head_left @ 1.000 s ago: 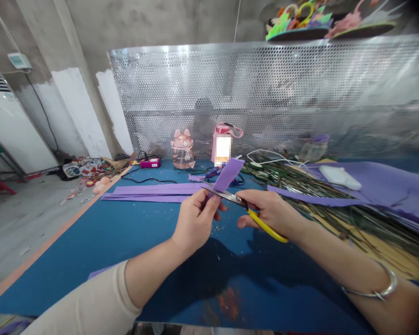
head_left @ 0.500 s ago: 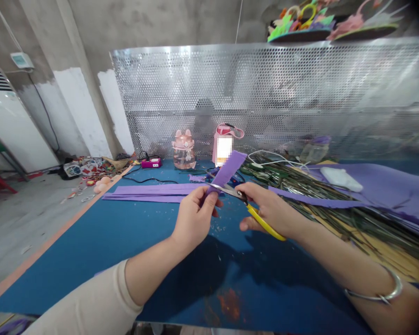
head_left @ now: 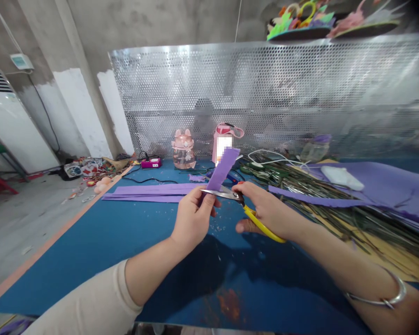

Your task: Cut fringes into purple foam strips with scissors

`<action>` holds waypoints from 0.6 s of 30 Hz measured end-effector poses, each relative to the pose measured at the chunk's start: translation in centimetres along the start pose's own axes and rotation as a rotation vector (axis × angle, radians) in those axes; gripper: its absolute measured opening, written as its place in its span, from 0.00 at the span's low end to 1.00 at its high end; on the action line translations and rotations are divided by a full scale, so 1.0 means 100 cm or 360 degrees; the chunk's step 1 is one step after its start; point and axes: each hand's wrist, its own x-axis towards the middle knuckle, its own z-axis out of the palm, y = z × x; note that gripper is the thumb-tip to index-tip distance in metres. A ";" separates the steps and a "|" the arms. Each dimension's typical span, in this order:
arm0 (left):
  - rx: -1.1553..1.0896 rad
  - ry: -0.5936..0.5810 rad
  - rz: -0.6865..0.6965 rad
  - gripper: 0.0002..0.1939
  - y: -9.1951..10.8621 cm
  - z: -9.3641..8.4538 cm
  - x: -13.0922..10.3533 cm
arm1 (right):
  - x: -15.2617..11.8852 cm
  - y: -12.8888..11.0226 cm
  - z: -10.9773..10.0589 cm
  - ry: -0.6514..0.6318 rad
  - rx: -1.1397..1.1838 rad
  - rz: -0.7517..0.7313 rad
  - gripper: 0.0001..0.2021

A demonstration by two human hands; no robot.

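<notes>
Between the thumb and fingers of my left hand point(head_left: 194, 216) is the lower end of a short purple strip point(head_left: 225, 168), which points up and to the right. My right hand point(head_left: 265, 209) is closed on yellow-handled scissors point(head_left: 261, 224). The scissor blades lie across the strip just above my left thumb, parted a little. Behind my left hand, flat purple strips point(head_left: 146, 191) lie on the blue table point(head_left: 101, 242).
At the back stand a clear pink bottle point(head_left: 184, 151) and a pink flask point(head_left: 219, 139) before a perforated metal panel point(head_left: 167, 93). Dark green stems point(head_left: 321, 200), a long purple strip and a purple sheet point(head_left: 387, 186) lie on the right. A magenta box point(head_left: 151, 163) sits back left.
The scissors have shifted slightly left and down, with their blades crossing the strip lower. The purple strip now leans less to the right, and its top end has moved left.
</notes>
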 end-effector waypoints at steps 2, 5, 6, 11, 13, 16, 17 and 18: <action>0.0008 -0.0026 -0.0006 0.09 -0.001 0.000 -0.001 | 0.000 -0.003 0.000 -0.0008 0.0063 0.0011 0.27; 0.0018 -0.0053 0.0002 0.10 0.000 0.001 -0.002 | 0.000 -0.006 0.000 0.0004 0.0102 0.0011 0.27; 0.0020 -0.0061 0.0006 0.10 0.000 0.001 -0.003 | 0.000 -0.007 0.000 0.0007 0.0108 0.0010 0.27; 0.0035 -0.0059 0.0020 0.10 0.000 0.001 -0.003 | -0.001 -0.007 -0.001 0.0015 0.0127 0.0011 0.28; 0.0043 -0.0040 0.0025 0.10 0.000 0.001 -0.002 | -0.001 -0.006 -0.001 0.0019 0.0122 0.0004 0.28; 0.0045 -0.0026 0.0031 0.10 0.000 0.001 -0.002 | -0.002 -0.005 -0.001 0.0027 0.0115 -0.0006 0.27; 0.0046 -0.0032 0.0031 0.10 0.000 0.000 -0.003 | -0.002 -0.005 -0.001 0.0029 0.0117 -0.0009 0.27; 0.0049 -0.0042 0.0032 0.10 -0.001 0.000 -0.003 | -0.001 -0.004 -0.001 0.0030 0.0119 -0.0010 0.27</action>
